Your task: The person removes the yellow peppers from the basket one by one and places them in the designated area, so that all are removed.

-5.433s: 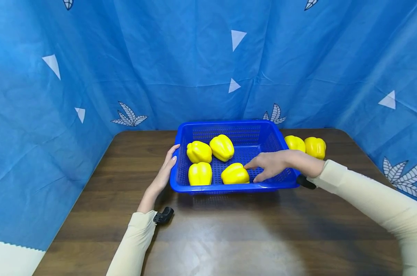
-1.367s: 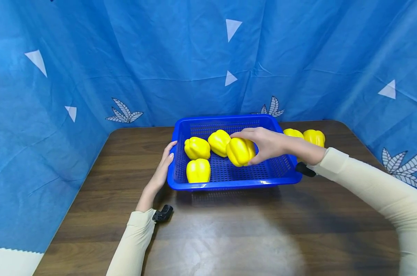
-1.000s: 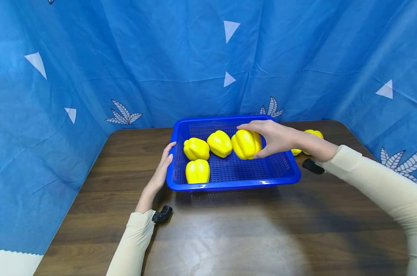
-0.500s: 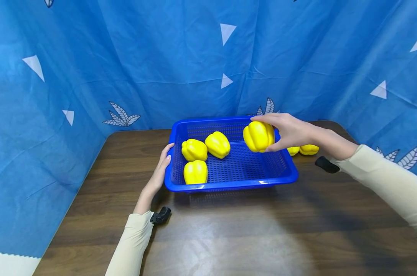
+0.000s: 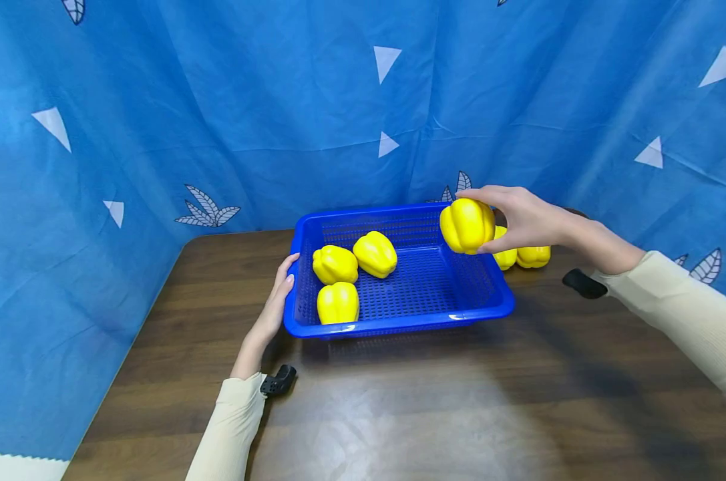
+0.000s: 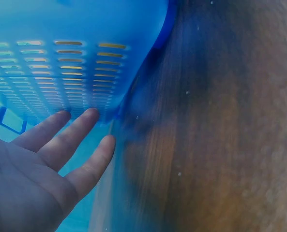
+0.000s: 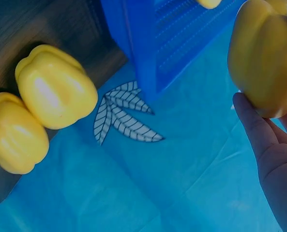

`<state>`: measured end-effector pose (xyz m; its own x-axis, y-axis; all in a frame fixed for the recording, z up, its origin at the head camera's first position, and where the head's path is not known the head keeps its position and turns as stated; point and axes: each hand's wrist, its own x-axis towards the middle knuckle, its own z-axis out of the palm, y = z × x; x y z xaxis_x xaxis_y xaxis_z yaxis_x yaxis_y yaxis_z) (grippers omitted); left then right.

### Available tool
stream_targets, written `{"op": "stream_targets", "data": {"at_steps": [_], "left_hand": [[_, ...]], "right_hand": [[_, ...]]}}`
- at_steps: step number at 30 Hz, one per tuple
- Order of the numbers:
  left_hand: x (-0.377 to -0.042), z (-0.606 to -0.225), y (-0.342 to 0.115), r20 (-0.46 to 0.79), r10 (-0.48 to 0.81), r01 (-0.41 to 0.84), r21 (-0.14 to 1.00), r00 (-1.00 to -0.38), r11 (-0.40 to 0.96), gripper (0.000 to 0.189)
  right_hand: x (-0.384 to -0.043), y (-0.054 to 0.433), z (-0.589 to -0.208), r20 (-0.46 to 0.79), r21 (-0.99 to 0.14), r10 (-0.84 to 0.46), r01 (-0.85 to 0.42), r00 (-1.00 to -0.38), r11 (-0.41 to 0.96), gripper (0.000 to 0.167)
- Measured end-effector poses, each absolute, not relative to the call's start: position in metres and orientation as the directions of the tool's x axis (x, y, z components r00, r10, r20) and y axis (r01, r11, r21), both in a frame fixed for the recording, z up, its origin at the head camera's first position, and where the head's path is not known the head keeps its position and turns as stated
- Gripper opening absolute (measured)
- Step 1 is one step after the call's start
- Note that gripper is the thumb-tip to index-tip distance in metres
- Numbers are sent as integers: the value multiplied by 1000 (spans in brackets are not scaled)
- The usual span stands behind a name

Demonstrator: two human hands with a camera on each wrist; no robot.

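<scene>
My right hand (image 5: 525, 217) holds a yellow bell pepper (image 5: 467, 226) between fingers and thumb, raised over the right back part of the blue basket (image 5: 399, 327). In the right wrist view that bell pepper (image 7: 262, 58) is at the upper right, with fingertips against it. My left hand (image 5: 274, 304) rests against the basket's left side. The left wrist view shows its fingers (image 6: 70, 137) spread and nearly straight, tips at the slotted wall (image 6: 75, 63). Inside the basket, three more yellow bell peppers (image 5: 337, 302) lie grouped at the left.
Two yellow bell peppers (image 7: 56, 87) sit side by side on the wooden table (image 5: 399, 414), just right of the basket. My right hand partly covers them in the head view. A blue curtain (image 5: 314, 100) with leaf prints hangs behind and beside the table.
Earlier the right hand reached to a bell pepper lying in the basket. It has since gripped it, lifted it and carried it right and up. The left hand has stayed at the basket's side.
</scene>
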<state>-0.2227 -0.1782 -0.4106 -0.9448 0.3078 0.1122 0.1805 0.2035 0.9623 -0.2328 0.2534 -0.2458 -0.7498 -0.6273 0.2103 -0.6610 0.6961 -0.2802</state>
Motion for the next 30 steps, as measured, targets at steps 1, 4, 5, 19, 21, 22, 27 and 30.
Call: {"op": "stream_targets", "data": {"at_steps": [1,4,5,19,21,22,27,30], "left_hand": [[-222,-411,-179,109,305,177,962,-946,206,51],[-221,-411,-180,109,303,177,963,-947,205,51],[-221,-411,-180,111,307,179,962,-945,204,51],[-223,-412,-179,123,309,192,960,-943,204,52],[-222,-412,-179,122,307,190,961,-944,201,51],[-222,-412,-179,124,306,191,961,-944,199,51],[-222,-412,-179,123,306,189,962,-944,198,51],[-221,-412,-179,121,307,187,963,-944,195,52]], "right_hand": [[-233,255,-246,216,-277,-624,-660,-751,699,82],[-234,263,-247,230,-257,-600,-642,-766,722,82],[-234,266,-247,234,-250,-589,-633,-773,732,83],[-234,302,-253,253,-233,-490,-544,-834,806,83],[-233,307,-254,253,-227,-474,-528,-844,818,83],[-233,310,-254,252,-224,-465,-519,-849,825,83],[-232,326,-258,243,-208,-422,-472,-873,857,83],[-234,336,-263,232,-214,-406,-453,-884,865,84]]}}
